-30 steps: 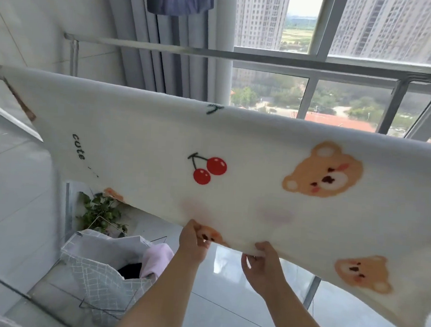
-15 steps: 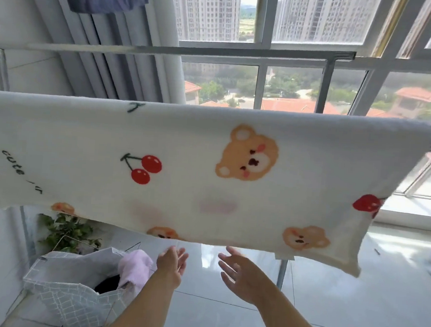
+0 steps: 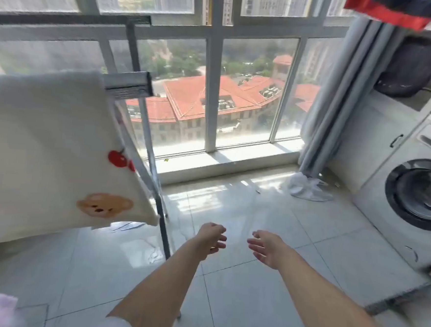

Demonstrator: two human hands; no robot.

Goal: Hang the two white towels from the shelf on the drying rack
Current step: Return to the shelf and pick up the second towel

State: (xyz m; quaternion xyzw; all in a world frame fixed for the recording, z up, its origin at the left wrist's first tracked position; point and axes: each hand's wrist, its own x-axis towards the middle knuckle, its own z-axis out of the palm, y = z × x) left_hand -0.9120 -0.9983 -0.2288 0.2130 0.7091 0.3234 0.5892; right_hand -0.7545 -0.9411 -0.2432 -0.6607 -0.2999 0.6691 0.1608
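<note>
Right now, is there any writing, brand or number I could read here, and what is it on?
No text can be read in this view.
Towel: only pictures, a cherry and a bear; no words show.
Washing machine: the marks on its top panel are too blurred to read.

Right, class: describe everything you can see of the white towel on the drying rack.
The white towel looks soft and fluffy, printed with red cherries and a brown bear face. It hangs draped over the grey metal rail of the drying rack, spread flat, with its right edge and lower right corner in view; its left part runs out of frame. Neither hand touches it: the left hand and right hand are open, lower and to its right.
</note>
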